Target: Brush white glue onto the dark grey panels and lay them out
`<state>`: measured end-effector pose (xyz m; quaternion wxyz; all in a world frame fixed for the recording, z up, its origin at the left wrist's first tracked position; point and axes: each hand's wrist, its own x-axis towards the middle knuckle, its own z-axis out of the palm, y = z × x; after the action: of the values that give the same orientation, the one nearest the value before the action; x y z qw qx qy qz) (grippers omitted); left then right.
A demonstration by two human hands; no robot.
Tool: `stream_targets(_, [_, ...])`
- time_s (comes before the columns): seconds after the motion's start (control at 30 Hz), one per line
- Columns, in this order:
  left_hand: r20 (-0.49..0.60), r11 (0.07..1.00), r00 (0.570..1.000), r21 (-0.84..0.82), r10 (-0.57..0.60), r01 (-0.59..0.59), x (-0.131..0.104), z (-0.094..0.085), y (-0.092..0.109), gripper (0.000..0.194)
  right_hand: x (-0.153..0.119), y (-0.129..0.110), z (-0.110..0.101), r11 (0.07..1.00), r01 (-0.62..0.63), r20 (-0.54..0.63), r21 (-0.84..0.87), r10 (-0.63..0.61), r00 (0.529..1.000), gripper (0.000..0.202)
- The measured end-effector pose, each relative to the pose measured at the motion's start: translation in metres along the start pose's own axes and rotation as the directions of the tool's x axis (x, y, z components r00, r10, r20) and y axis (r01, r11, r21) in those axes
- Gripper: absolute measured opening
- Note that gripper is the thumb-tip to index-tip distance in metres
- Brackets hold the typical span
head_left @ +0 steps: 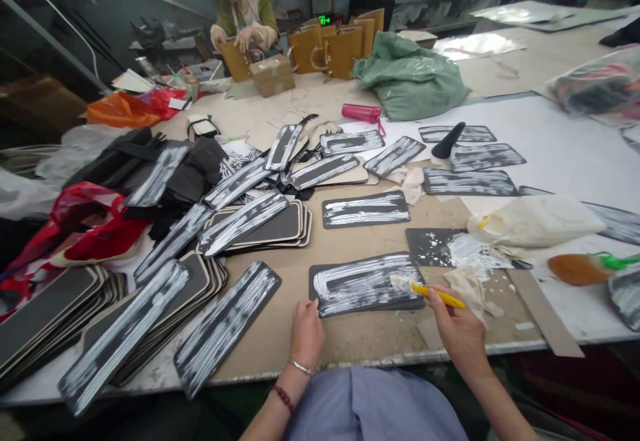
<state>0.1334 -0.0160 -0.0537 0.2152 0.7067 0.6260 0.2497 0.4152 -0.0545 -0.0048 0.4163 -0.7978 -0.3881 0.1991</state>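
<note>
My right hand (456, 326) grips the yellow handle of a glue brush (439, 294), fingers closed round it. The brush's whitened bristles rest on the right part of a dark rectangular panel (367, 284) streaked with white glue. At that panel's lower left corner, my left hand (307, 328) pinches the edge between thumb and fingers. Just behind the panel's right end lies a dark board (440, 246) splashed with white glue. A whitish plastic container (540, 221) with a yellow spout lies on its side by this board.
Glue-streaked panels lie all around, one (227, 328) left of my hands. Stacks of dark panels (55, 314) fill the left side. An orange bottle (580, 269) is at right. Farther back are a pink bottle (361, 113), a green bag (410, 74) and a co-worker (245, 14) handling brown bags.
</note>
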Motion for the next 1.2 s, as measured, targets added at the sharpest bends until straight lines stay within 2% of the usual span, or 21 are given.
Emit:
stream_targets(0.07, [-0.006,1.000,1.000,0.007,-0.021,0.021,-0.003,0.001,0.002,0.033,-0.001,0.002,0.000,1.000,0.017,-0.004,-0.014,-0.017,1.000,0.045])
stream_targets(0.2, [-0.011,0.991,0.991,-0.016,-0.134,0.134,-0.008,0.005,0.005,0.027,-0.002,0.006,0.000,0.998,0.061,-0.008,-0.032,-0.062,0.998,0.045])
stream_targets(0.27, [-0.003,0.990,0.991,-0.021,-0.137,0.137,-0.010,0.006,0.005,0.029,-0.002,0.006,0.000,0.997,0.066,-0.013,-0.034,-0.066,0.998,0.045])
stream_targets(0.4, [0.006,0.999,0.999,-0.006,-0.050,0.050,-0.011,0.004,0.001,0.035,-0.003,0.006,0.000,0.997,0.078,-0.029,-0.031,-0.078,0.996,0.046])
stream_targets(0.53, [0.020,0.998,0.998,0.019,0.051,-0.052,-0.009,-0.001,-0.006,0.032,-0.002,0.008,0.000,0.997,0.078,-0.016,-0.018,-0.079,0.997,0.043])
stream_targets(0.7, [0.100,0.990,0.985,0.012,0.142,-0.143,-0.001,-0.011,-0.012,0.024,-0.001,0.007,0.000,0.998,0.055,-0.023,-0.010,-0.055,0.998,0.042])
stream_targets(0.8, [0.158,0.988,0.975,-0.035,0.156,-0.153,0.004,-0.018,-0.013,0.021,-0.002,0.007,0.000,0.998,0.058,-0.025,-0.003,-0.058,0.998,0.043])
stream_targets(0.93, [0.202,0.988,0.969,-0.090,0.139,-0.123,0.010,-0.024,-0.012,0.018,-0.002,0.010,0.001,0.999,0.041,-0.021,0.005,-0.041,0.999,0.042])
stream_targets(1.07, [0.191,0.988,0.977,-0.141,0.092,-0.066,0.011,-0.024,-0.009,0.015,-0.002,0.011,0.002,1.000,0.016,-0.024,0.017,-0.015,1.000,0.041])
stream_targets(1.2, [0.111,0.983,0.990,-0.151,-0.085,0.101,0.008,-0.021,-0.005,0.020,-0.003,0.009,0.002,1.000,0.025,-0.030,0.007,-0.025,0.999,0.041])
